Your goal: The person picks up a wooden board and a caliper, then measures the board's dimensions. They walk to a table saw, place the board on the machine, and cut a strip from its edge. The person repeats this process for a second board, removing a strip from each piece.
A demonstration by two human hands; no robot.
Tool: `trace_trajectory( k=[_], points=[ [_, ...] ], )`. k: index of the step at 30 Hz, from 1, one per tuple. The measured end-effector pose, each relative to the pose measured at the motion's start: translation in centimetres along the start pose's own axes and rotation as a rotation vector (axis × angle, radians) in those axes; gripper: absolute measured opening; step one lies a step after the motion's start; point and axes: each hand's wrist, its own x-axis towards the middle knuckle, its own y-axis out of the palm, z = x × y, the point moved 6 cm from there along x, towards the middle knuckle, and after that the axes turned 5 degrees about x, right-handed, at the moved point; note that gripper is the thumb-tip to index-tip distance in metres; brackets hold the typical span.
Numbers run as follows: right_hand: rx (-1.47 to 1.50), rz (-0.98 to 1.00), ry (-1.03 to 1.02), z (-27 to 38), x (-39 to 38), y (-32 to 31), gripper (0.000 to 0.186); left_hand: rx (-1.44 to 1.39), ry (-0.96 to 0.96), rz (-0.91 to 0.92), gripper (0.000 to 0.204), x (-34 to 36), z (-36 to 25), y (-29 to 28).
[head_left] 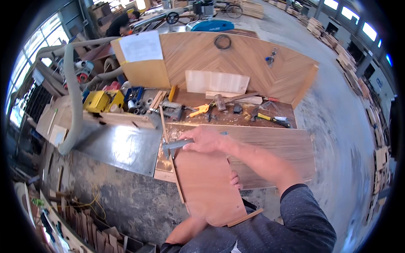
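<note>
My right hand [206, 140] reaches forward over the workbench and grips a grey metal hand tool [176, 144] that lies across the top edge of a reddish-brown wooden panel [206, 185]. The panel is tilted toward me, its lower end near my body. My left hand [235, 180] holds the panel from beneath on its right edge; only the fingertips show, and the forearm runs under the board. A thin wood strip [168, 143] runs along the panel's left side.
A long veneered board [278, 152] lies on the bench behind the panel. Hammer [220, 102], yellow clamp [199, 110], yellow-handled tool [272, 119] and a yellow power tool [99, 101] sit further back. A grey hose [74, 97] hangs at left. Another person [122, 23] works far back.
</note>
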Motion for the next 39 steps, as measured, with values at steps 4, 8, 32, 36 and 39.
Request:
trace_trajectory(
  k=[4,8,32,36,39],
  points=[
    [-0.020,-0.034,0.151,0.0,-1.2,-1.9,0.040,0.022,0.000,-0.023,0.056,0.3,0.5,-0.9],
    [0.053,-0.294,0.126,-0.1,-4.6,-5.8,0.041,0.048,0.003,-0.033,0.055,1.3,2.3,-2.0],
    [0.431,-1.340,1.088,-3.1,-77.4,4.2,0.037,0.418,-0.493,-0.121,0.046,20.7,24.7,-16.0],
    [0.536,-1.615,1.344,-1.3,-87.3,15.8,0.043,0.428,-0.772,-0.056,0.049,26.6,33.7,-18.7],
    [0.738,-1.661,1.739,-0.1,-94.3,29.3,0.041,0.392,-0.962,0.001,0.049,31.2,44.2,-23.0]
  ],
)
